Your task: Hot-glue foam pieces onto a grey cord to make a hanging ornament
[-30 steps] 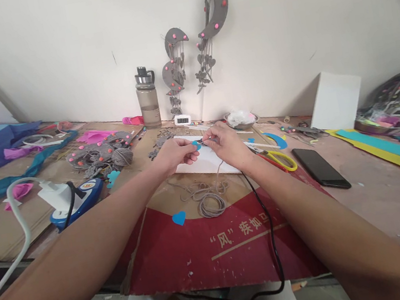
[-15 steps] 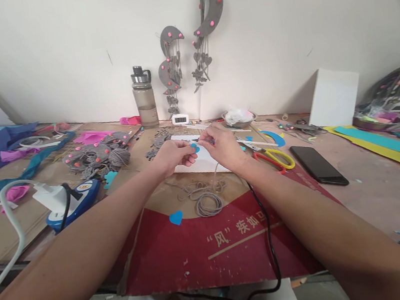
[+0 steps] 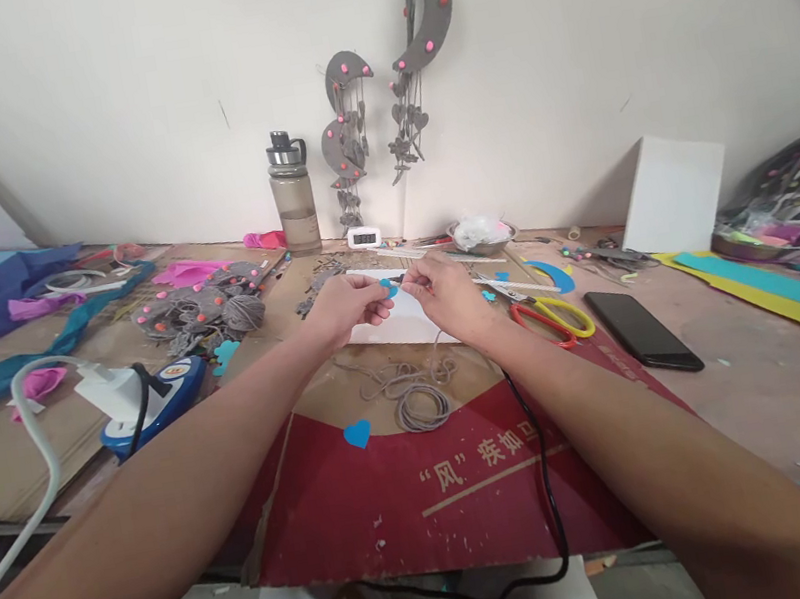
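Observation:
Between the fingertips of my left hand (image 3: 350, 307) is a small blue paper cutout (image 3: 388, 287), its outline partly covered. My right hand (image 3: 449, 298) is closed in a pinch right beside it. A thin grey cord (image 3: 421, 407) lies in loose coils on the cardboard, and one strand runs up to my right hand; the pinched tip is too small to see clearly. Both hands are over a white sheet (image 3: 404, 327). Nearer to me lies a blue paper heart (image 3: 358, 435).
Scissors (image 3: 551, 318) and a black phone (image 3: 643, 330) lie to the right. A power strip (image 3: 158, 404) is at left, near grey yarn (image 3: 242, 312). A water bottle (image 3: 294, 200) and small clock (image 3: 364, 237) stand behind. A black cable (image 3: 548, 478) crosses the cardboard (image 3: 329, 523).
The view has shifted slightly, so everything sits a little farther right. Both hands keep nearly the same pose around the blue cutout.

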Motion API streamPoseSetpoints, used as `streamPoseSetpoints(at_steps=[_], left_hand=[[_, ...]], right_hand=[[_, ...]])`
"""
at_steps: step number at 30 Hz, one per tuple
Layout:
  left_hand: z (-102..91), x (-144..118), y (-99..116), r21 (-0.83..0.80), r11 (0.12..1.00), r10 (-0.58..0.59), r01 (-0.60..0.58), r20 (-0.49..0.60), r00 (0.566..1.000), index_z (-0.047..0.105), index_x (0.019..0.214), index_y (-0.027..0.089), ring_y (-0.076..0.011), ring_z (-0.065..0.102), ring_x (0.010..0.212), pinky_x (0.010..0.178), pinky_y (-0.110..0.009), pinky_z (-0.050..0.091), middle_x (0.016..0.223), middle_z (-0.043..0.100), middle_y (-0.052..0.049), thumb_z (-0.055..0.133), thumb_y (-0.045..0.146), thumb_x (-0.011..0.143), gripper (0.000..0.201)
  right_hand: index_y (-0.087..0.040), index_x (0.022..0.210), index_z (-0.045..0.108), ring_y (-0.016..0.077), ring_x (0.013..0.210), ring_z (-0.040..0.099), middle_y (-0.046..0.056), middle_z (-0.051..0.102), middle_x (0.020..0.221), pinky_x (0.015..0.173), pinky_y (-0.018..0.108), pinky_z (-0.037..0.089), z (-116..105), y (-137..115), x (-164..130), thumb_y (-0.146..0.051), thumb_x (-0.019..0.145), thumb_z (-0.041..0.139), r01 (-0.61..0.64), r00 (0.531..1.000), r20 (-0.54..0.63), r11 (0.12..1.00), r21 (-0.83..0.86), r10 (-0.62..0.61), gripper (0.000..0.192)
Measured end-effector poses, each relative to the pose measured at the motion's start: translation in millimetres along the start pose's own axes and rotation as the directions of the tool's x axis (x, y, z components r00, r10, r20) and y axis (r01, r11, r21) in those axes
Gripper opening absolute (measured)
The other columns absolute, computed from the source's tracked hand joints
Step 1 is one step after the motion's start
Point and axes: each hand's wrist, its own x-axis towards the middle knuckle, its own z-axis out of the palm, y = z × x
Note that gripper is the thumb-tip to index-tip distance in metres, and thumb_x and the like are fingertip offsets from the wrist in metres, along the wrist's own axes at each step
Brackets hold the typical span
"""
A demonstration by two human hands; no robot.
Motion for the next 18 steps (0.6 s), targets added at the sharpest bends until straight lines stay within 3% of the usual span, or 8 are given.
streamPoseSetpoints(at_steps=[12, 18], left_hand=[[-2.4, 5.0, -6.6, 0.092, 0.993, 0.072, -0.075, 0.034, 0.997, 0.061, 0.057, 0.01, -0.0043, 0.046, 0.044, 0.043, -0.021, 0.032, 0.055, 0.058, -0.002, 0.065, 0.008, 0.071, 0.015], [4.1, 1.4, -5.8, 0.179, 0.982, 0.049, -0.056, 0.045, 0.998, 0.061, 0.058, 0.011, -0.005, 0.045, 0.042, 0.043, -0.021, 0.031, 0.047, 0.055, 0.0, 0.063, 0.009, 0.072, 0.014]], right_hand=[[-0.02, 0.081, 0.056, 0.0181, 0.081, 0.049, 0.004, 0.052, 0.083, 0.074, 0.032, 0.04, -2.7, -10.9, 0.7, -0.023, 0.09, 0.051, 0.158, 0.987, -0.013, 0.987, -0.03, -0.159, 0.011], [-0.019, 0.079, 0.055, 0.0176, 0.081, 0.049, 0.004, 0.052, 0.085, 0.073, 0.032, 0.041, -1.8, -6.2, 2.2, -0.019, 0.088, 0.052, 0.167, 0.986, -0.011, 0.986, -0.026, -0.168, 0.01]])
